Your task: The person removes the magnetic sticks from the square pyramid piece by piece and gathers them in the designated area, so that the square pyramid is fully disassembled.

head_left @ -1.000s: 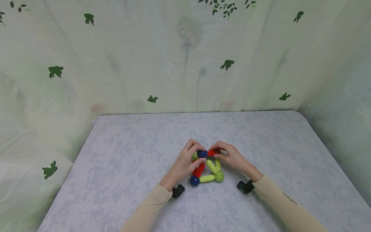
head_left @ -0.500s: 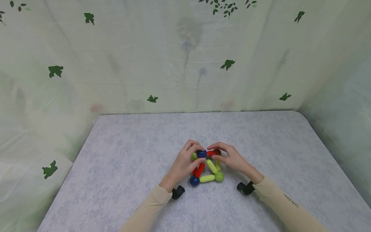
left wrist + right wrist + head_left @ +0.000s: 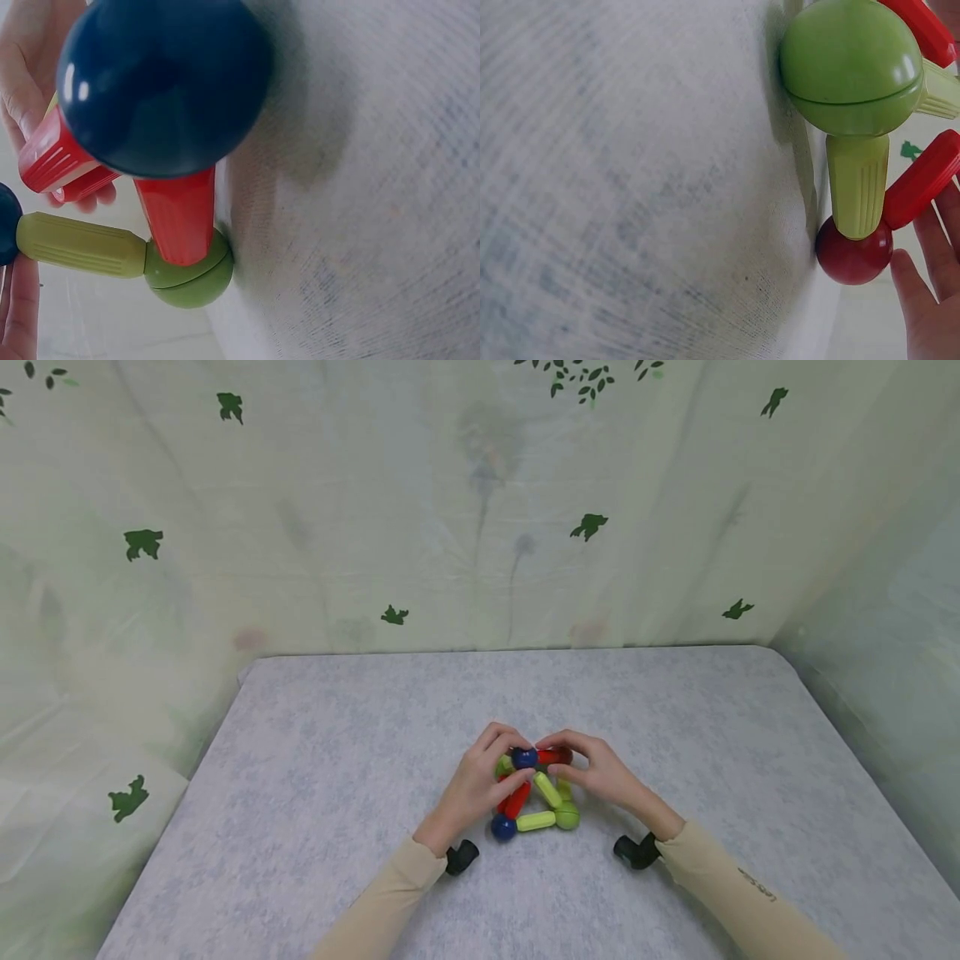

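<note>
In the head view, colourful building rods and balls form a frame on the table. My left hand (image 3: 476,785) pinches its upper blue ball (image 3: 524,758) between thumb and fingers. Beside it, my right hand (image 3: 603,772) holds a red rod (image 3: 552,757) that runs from near that ball to a red ball (image 3: 855,251). Lower down are another blue ball (image 3: 504,827), a green ball (image 3: 567,816) and the yellow-green rod (image 3: 536,822) joining them. More red rods (image 3: 517,799) rise behind the lower blue ball. Part of the frame's back is hidden by my hands.
A pale grey-blue cloth covers the table (image 3: 337,735). A light curtain (image 3: 315,527) with leaf prints hangs behind it. Black wrist cameras (image 3: 636,849) sit under both forearms.
My right fingertips have shifted slightly left along the red rod, baring more of the red ball. The left hand stays at the upper blue ball, and the lower frame has not moved.
</note>
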Tool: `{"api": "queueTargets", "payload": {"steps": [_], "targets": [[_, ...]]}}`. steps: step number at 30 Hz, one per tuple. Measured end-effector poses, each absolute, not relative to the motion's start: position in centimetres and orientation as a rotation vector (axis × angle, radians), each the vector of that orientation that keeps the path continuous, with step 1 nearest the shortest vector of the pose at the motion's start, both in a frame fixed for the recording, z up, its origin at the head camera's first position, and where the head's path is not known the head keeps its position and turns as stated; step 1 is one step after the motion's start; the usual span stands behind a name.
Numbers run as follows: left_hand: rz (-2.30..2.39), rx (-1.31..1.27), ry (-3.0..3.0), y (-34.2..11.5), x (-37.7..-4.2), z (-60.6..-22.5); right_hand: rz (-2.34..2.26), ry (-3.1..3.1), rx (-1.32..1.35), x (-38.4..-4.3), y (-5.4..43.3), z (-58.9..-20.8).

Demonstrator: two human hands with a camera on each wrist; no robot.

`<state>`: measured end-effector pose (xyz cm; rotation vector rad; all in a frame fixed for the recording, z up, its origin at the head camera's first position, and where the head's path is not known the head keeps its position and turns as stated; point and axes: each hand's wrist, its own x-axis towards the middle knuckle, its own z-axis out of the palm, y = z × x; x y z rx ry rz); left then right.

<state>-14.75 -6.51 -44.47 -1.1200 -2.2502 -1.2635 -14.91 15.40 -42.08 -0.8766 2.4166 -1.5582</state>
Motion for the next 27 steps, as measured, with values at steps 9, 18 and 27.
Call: {"api": "queueTargets", "payload": {"steps": [9,18,27], "targets": [[-1.276,-1.124,-2.271,-6.38,-14.67,-44.62,-1.586,2.391,-0.882,-14.94,15.71,-42.34],[-1.299,-1.143,-2.240,-6.26,-14.60,-44.78,-1.611,2.382,-0.898,-14.80,15.66,-42.34],[-1.319,-1.150,-2.234,-6.28,-14.66,-45.03,-1.626,2.382,-0.932,-14.71,15.42,-42.36]]}}
